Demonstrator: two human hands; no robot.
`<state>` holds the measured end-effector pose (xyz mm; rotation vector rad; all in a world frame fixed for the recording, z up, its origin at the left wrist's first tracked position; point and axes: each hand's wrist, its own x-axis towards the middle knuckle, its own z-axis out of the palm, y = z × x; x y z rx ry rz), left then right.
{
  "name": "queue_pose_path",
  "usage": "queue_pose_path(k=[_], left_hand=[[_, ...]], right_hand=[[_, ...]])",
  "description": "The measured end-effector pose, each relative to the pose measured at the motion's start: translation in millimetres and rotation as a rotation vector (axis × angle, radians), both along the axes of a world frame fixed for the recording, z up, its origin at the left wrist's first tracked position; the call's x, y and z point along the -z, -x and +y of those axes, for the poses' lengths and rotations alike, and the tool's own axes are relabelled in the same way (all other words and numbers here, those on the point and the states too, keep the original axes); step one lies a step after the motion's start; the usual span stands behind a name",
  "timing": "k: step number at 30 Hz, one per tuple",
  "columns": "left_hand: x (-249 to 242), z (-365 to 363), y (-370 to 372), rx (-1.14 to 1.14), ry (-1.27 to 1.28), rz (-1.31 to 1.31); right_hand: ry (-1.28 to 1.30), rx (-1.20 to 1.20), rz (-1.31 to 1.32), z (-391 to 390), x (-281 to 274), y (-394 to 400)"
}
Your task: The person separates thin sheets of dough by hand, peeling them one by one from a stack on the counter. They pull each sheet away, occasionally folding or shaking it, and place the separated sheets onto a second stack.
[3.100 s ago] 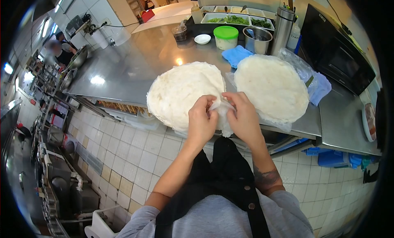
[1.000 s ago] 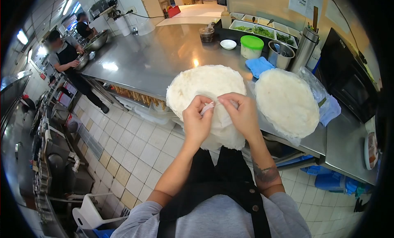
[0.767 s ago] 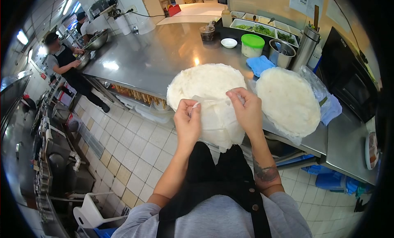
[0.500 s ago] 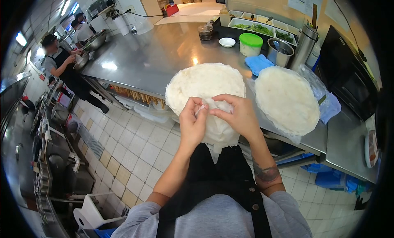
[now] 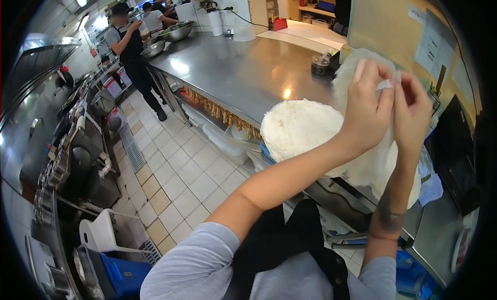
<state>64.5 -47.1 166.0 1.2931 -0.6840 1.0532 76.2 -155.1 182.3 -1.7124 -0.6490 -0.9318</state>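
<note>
My left hand [image 5: 368, 106] and right hand [image 5: 411, 106] pinched a thin white sheet [image 5: 371, 163] above the counter [image 5: 228, 62], near a white stack [image 5: 297, 129].

The left forearm [image 5: 310, 163] covers the near right part of the left stack [image 5: 300, 129] on the counter [image 5: 222, 67], and the raised sheet [image 5: 370, 163] hides most of the right stack [image 5: 410, 190]. Fingers of the left hand [image 5: 368, 106] and right hand [image 5: 412, 108] obscure the pinched part of the sheet. Print on the wall paper [image 5: 436, 40] is illegible; the dark right border cuts off the plate [image 5: 458, 251].
</note>
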Motion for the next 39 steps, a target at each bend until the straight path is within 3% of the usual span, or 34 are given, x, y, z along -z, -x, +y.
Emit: queue_pose_path(k=[2, 5, 7, 9, 11, 14, 17, 19, 23, 26, 32, 35, 39], left_hand=[[-0.9, -1.5, -2.6, 0.011, 0.177, -0.032], [42.8, 13.7, -5.2, -0.085, 0.362, 0.165], [98.4, 27.5, -1.3, -0.102, 0.404, 0.358], [151.5, 42.9, 18.5, 0.038, 0.437, 0.592], [197.1, 56.4, 36.3, 0.157, 0.532, 0.676], [203.8, 79.2, 61.8, 0.180, 0.406, 0.867], [224.0, 92.0, 44.4, -0.065, 0.126, 0.796], [200.3, 87.0, 41.2, -0.147, 0.175, 0.722], [189.5, 83.6, 35.9, -0.038, 0.279, 0.781], [194.7, 86.4, 33.9, -0.196, 0.193, 0.729], [196.0, 80.9, 30.0, -0.098, 0.322, 0.671], [193.7, 83.1, 33.1, -0.249, 0.097, 0.709], [203.9, 84.7, 31.9, -0.278, 0.054, 0.775]], right_hand=[[0.160, 0.110, -0.075, 15.4, -25.4, -2.9], [0.474, 0.026, -0.178, 44.1, -12.0, -18.7], [0.600, 0.001, -0.131, 58.8, 32.3, -27.3], [0.672, -0.078, -0.033, 65.3, 82.3, -22.2], [0.691, -0.216, 0.215, 70.4, 121.8, -10.2], [0.665, -0.414, 0.452, 75.5, 147.6, 2.2], [0.627, -0.382, 0.313, 77.9, 153.5, 1.5], [0.615, -0.325, 0.311, 81.1, 156.3, -1.1], [0.601, -0.201, 0.235, 81.6, 158.8, 0.4], [0.585, -0.234, 0.226, 75.7, 162.1, -0.8], [0.731, -0.227, 0.086, 66.4, 154.9, -8.6], [0.697, -0.144, 0.059, 67.5, 153.7, -10.5], [0.646, 0.012, 0.010, 74.6, 159.5, -10.6]])
